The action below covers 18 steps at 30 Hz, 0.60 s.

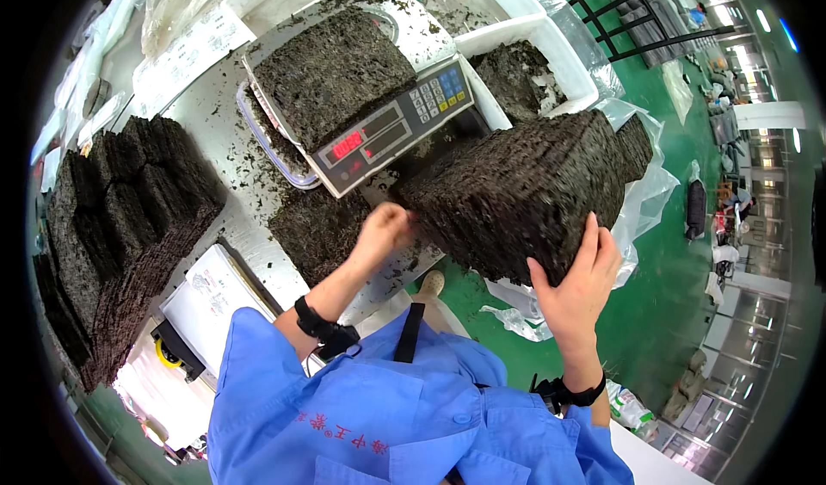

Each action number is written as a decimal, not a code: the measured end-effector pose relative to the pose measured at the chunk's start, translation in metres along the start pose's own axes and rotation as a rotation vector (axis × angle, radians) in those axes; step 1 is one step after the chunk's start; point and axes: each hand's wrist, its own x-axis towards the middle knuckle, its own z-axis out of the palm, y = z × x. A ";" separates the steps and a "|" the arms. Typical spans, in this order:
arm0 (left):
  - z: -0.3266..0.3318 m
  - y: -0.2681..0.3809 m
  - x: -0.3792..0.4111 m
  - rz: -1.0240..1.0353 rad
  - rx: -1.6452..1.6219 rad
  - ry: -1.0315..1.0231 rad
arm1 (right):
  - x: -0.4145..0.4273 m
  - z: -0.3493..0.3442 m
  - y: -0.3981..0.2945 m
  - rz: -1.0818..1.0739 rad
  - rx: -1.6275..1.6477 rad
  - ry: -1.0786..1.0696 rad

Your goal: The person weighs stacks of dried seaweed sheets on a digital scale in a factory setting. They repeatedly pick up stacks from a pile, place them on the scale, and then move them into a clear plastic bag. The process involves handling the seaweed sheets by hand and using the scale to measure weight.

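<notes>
A thick stack of dried seaweed sheets (510, 188) lies to the right of centre. My right hand (577, 272) rests spread against its near right side, thumb and fingers apart. At the stack's left end is my left hand (387, 227), blurred, with fingers curled; whether it grips a sheet I cannot tell. Above it, a digital scale (381, 136) with a lit red display carries another seaweed stack (335, 72) on its pan. Below the scale, a low pile of seaweed (319, 233) lies on the metal table (248, 207).
Tall seaweed stacks (122, 227) stand at the left. White plastic bins (568, 52) sit behind the scale, some holding seaweed pieces. Clear plastic bags (645, 207) hang at the right edge. White papers (216, 291) and a tape dispenser (171, 349) are at the lower left.
</notes>
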 end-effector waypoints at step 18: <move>0.001 0.163 -0.023 0.349 0.580 -0.114 | 0.081 -0.010 0.072 -0.229 0.434 0.063</move>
